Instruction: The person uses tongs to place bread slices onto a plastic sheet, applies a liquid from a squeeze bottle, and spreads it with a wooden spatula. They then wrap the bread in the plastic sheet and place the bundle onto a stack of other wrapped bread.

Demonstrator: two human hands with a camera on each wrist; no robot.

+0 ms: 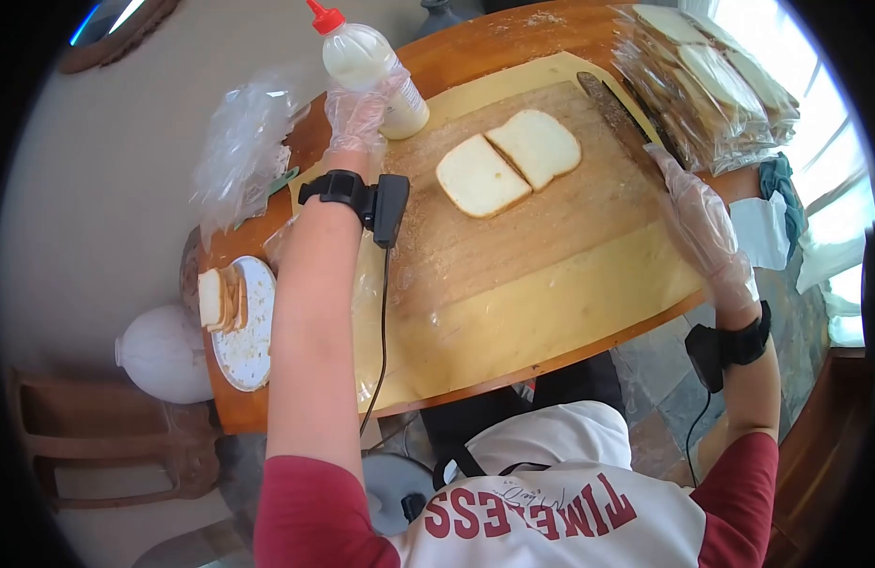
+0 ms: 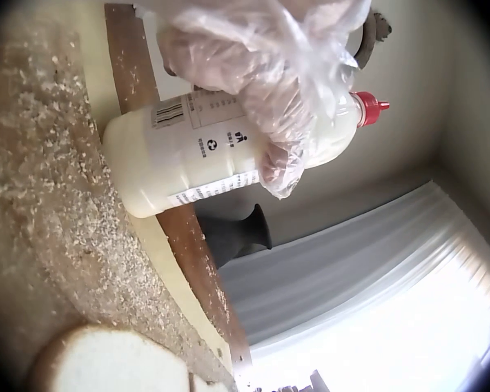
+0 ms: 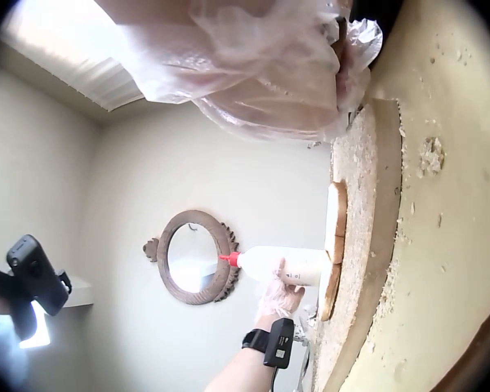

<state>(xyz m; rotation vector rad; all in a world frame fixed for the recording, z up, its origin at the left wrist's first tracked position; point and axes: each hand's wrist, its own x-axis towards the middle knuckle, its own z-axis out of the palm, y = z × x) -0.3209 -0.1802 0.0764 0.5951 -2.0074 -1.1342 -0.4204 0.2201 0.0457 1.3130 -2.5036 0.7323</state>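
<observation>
Two bread slices (image 1: 508,163) lie side by side on the wooden board (image 1: 437,256). At the board's far left corner, my gloved left hand (image 1: 357,115) grips a clear bottle (image 1: 404,112) of pale cream content with a red nozzle cap; in the left wrist view the gloved fingers (image 2: 282,163) wrap round the bottle (image 2: 139,155), which stands at the board's edge. My gloved right hand (image 1: 698,213) is at the board's right edge, near the handle end of a long knife (image 1: 615,109). In the right wrist view the plastic glove (image 3: 269,82) hides what its fingers touch.
Bagged bread (image 1: 731,85) is piled at the back right, beside a white tissue (image 1: 759,230) and a green cloth (image 1: 783,189). Front left, cut bread pieces (image 1: 221,298) sit on a white plate (image 1: 253,355). Crumpled plastic bags (image 1: 243,151) lie at the left edge.
</observation>
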